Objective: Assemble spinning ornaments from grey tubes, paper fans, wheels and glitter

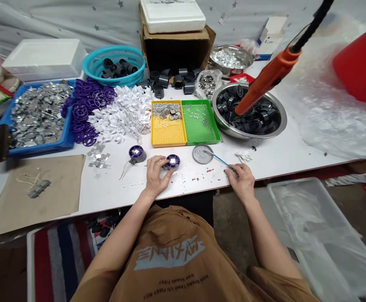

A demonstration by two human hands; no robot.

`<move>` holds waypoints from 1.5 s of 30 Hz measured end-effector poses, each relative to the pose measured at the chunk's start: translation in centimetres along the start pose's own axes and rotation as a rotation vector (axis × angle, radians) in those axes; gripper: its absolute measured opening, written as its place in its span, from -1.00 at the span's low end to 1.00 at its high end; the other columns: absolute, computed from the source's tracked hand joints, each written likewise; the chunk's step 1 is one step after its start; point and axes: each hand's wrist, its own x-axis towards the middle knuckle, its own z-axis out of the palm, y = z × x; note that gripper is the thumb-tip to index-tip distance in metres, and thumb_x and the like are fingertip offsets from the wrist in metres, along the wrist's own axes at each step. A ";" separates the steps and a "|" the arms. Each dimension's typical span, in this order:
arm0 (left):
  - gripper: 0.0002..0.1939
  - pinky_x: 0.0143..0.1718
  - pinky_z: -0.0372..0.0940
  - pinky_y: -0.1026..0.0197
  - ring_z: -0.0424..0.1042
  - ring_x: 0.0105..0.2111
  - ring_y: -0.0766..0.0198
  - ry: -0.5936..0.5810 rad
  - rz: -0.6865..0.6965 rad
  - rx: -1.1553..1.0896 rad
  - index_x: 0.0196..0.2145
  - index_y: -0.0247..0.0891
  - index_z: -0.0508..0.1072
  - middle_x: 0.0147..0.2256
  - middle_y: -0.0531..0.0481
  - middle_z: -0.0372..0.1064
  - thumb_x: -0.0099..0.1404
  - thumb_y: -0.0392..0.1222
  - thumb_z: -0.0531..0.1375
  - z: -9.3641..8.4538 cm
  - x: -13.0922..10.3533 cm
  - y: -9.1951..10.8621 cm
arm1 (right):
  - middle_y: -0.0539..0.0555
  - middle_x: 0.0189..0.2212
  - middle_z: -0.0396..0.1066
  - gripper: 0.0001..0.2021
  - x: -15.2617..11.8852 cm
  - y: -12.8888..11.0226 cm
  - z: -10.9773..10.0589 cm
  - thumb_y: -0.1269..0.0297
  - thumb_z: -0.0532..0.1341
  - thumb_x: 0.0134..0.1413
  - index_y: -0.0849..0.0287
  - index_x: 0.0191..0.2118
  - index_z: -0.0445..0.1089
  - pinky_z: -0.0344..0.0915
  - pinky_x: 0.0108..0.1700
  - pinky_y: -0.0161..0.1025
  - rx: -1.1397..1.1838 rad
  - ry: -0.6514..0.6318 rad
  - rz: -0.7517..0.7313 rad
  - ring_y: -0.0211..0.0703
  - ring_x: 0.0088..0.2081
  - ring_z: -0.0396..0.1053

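Near the table's (123, 172) front edge, both hands, bare tabletop between.

Bears, on white worktop (283, 157), blue tray (52, 147) at nine o'clock. Holds green tray (201, 137) at one, metal bowl (252, 136) at two.

near end of blue stick (221, 159) hidden by right hand (241, 178). side of purple-topped part (173, 162) partly covered by left hand (156, 175). orange tool (263, 82)'s tip obscured in metal bowl (280, 126); black cord (311, 27) cut off by top edge, red object (360, 63) by right. bits in green tray (201, 136) too small to be identified.
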 end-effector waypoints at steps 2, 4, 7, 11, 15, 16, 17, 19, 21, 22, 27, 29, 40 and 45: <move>-0.70 -0.03 0.25 -0.07 0.33 -0.09 0.06 -0.008 0.000 0.042 -0.09 -0.20 0.32 -0.12 -0.16 0.34 0.25 -0.10 0.20 -0.1 -0.5 0.4 | 0.17 -0.28 0.40 -0.74 0.0 0.1 0.4 0.13 0.16 0.15 0.16 -0.21 0.49 0.34 -0.10 -0.07 0.015 0.039 0.006 -0.01 -0.18 0.35; -0.72 -0.01 0.24 -0.08 0.32 -0.07 0.06 -0.013 -0.012 0.074 -0.10 -0.21 0.33 -0.12 -0.16 0.35 0.24 -0.13 0.20 -0.3 -1.0 0.7 | 0.17 -0.29 0.39 -0.76 0.2 0.3 0.5 0.14 0.17 0.15 0.16 -0.22 0.50 0.33 -0.10 -0.07 0.020 0.068 0.010 -0.01 -0.19 0.33; -0.74 -0.01 0.24 -0.08 0.32 -0.07 0.06 -0.007 -0.033 0.110 -0.10 -0.21 0.35 -0.12 -0.16 0.35 0.25 -0.17 0.20 -0.6 -1.6 1.1 | 0.17 -0.31 0.37 -0.78 0.4 0.9 0.6 0.15 0.18 0.13 0.17 -0.27 0.50 0.31 -0.12 -0.08 0.009 0.087 0.008 0.00 -0.21 0.31; -0.77 -0.04 0.26 -0.08 0.34 -0.10 0.07 0.006 -0.012 0.132 -0.13 -0.21 0.35 -0.14 -0.15 0.37 0.24 -0.23 0.20 -0.6 -2.3 2.5 | 0.16 -0.33 0.37 -0.81 0.7 1.4 0.4 0.21 0.17 0.13 0.16 -0.37 0.49 0.31 -0.14 -0.10 0.036 0.068 -0.001 -0.01 -0.22 0.30; -0.78 -0.10 0.31 -0.02 0.36 -0.15 0.11 -0.075 0.016 0.044 -0.14 -0.22 0.35 -0.19 -0.13 0.39 0.23 -0.28 0.20 0.8 -2.9 5.5 | 0.15 -0.33 0.40 -0.82 1.0 0.9 -0.4 0.23 0.13 0.15 0.16 -0.36 0.44 0.31 -0.14 -0.12 0.107 0.043 0.008 -0.02 -0.22 0.35; -0.79 -0.12 0.32 0.00 0.36 -0.17 0.13 -0.125 0.028 0.010 -0.15 -0.21 0.35 -0.21 -0.11 0.40 0.24 -0.28 0.19 1.3 -2.9 6.3 | 0.15 -0.33 0.41 -0.82 1.0 0.7 -0.6 0.23 0.12 0.16 0.16 -0.35 0.42 0.31 -0.15 -0.13 0.133 0.030 0.015 -0.03 -0.23 0.37; -0.80 -0.13 0.32 0.02 0.37 -0.18 0.14 -0.178 0.040 -0.022 -0.15 -0.21 0.35 -0.22 -0.10 0.41 0.24 -0.28 0.18 1.9 -2.9 7.1 | 0.15 -0.34 0.43 -0.81 1.1 0.5 -0.9 0.23 0.11 0.17 0.16 -0.34 0.41 0.31 -0.17 -0.15 0.159 0.009 0.025 -0.04 -0.25 0.39; -0.83 -0.14 0.33 0.03 0.37 -0.19 0.15 -0.262 0.063 -0.076 -0.16 -0.21 0.36 -0.24 -0.09 0.42 0.26 -0.29 0.16 3.0 -2.7 8.2 | 0.13 -0.37 0.46 -0.81 1.2 0.0 -1.5 0.21 0.09 0.19 0.15 -0.32 0.40 0.31 -0.23 -0.18 0.202 -0.040 0.052 -0.06 -0.32 0.42; -0.85 -0.15 0.33 0.05 0.38 -0.21 0.16 -0.310 0.069 -0.111 -0.18 -0.21 0.36 -0.26 -0.09 0.43 0.27 -0.29 0.14 3.8 -2.4 8.9 | 0.11 -0.40 0.49 -0.80 1.2 -0.4 -1.9 0.19 0.09 0.20 0.15 -0.31 0.40 0.30 -0.27 -0.19 0.234 -0.072 0.081 -0.08 -0.38 0.44; -0.86 -0.16 0.33 0.05 0.38 -0.22 0.16 -0.334 0.067 -0.121 -0.17 -0.22 0.36 -0.26 -0.09 0.43 0.28 -0.29 0.13 4.1 -2.2 9.1 | 0.11 -0.41 0.49 -0.79 1.2 -0.6 -2.1 0.18 0.09 0.20 0.14 -0.31 0.40 0.30 -0.28 -0.19 0.247 -0.080 0.092 -0.08 -0.39 0.44; -0.74 -0.09 0.34 0.01 0.39 -0.12 0.11 -0.538 0.064 -0.131 -0.02 -0.22 0.33 -0.11 -0.16 0.43 0.33 -0.20 0.11 5.2 -1.5 9.6 | 0.09 -0.44 0.50 -0.78 1.6 -1.4 -2.5 0.12 0.15 0.15 0.14 -0.31 0.43 0.34 -0.28 -0.17 0.388 -0.086 0.178 -0.09 -0.42 0.46; -0.68 -0.05 0.33 -0.01 0.37 -0.07 0.09 -0.582 0.056 -0.127 0.03 -0.23 0.30 -0.03 -0.18 0.41 0.33 -0.16 0.12 5.7 -1.1 9.7 | 0.08 -0.43 0.51 -0.77 2.0 -1.6 -2.5 0.09 0.21 0.10 0.14 -0.27 0.45 0.38 -0.28 -0.18 0.566 -0.094 0.240 -0.11 -0.40 0.47; -0.51 -0.06 0.33 -0.07 0.39 -0.04 -0.01 -0.785 0.071 0.111 0.08 -0.27 0.27 0.21 -0.29 0.18 0.29 0.04 0.16 8.6 1.0 10.1 | 0.09 -0.31 0.56 -0.75 3.4 -3.7 -2.5 0.12 0.21 0.13 0.11 -0.15 0.51 0.48 -0.25 -0.12 0.823 -0.023 0.270 -0.12 -0.38 0.50; -0.51 -0.12 0.35 -0.03 0.40 -0.07 -0.01 -0.799 0.048 0.145 0.07 -0.27 0.27 0.24 -0.28 0.13 0.28 0.03 0.18 8.9 1.0 10.1 | 0.07 -0.35 0.56 -0.77 3.7 -3.6 -1.8 0.13 0.22 0.13 0.10 -0.17 0.51 0.47 -0.30 -0.13 0.799 -0.047 0.345 -0.16 -0.44 0.47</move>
